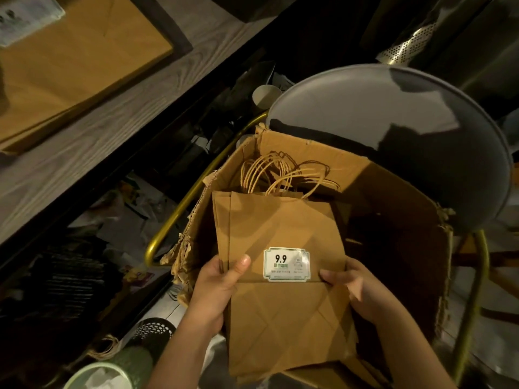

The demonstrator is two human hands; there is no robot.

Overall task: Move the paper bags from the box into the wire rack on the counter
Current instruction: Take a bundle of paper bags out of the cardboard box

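Note:
A stack of flat brown paper bags (pixel 280 228) with twine handles and a white "9.9" sticker lies partly inside a torn cardboard box (pixel 393 209). My left hand (pixel 216 287) grips the stack's left edge, thumb on top. My right hand (pixel 362 293) grips its right edge, fingers curled round it. More twine handles (pixel 280 175) poke up at the box's far end. At top left, more brown bags (pixel 70 66) lie within a dark frame on the counter; I cannot tell if that is the wire rack.
The box sits on a chair with a round grey back (pixel 393 122) and a gold metal frame (pixel 174 217). A wood-grain counter (pixel 98 141) runs along the left. Below it are cluttered shelves, a black mesh bin (pixel 154 329) and a green cup (pixel 106 374).

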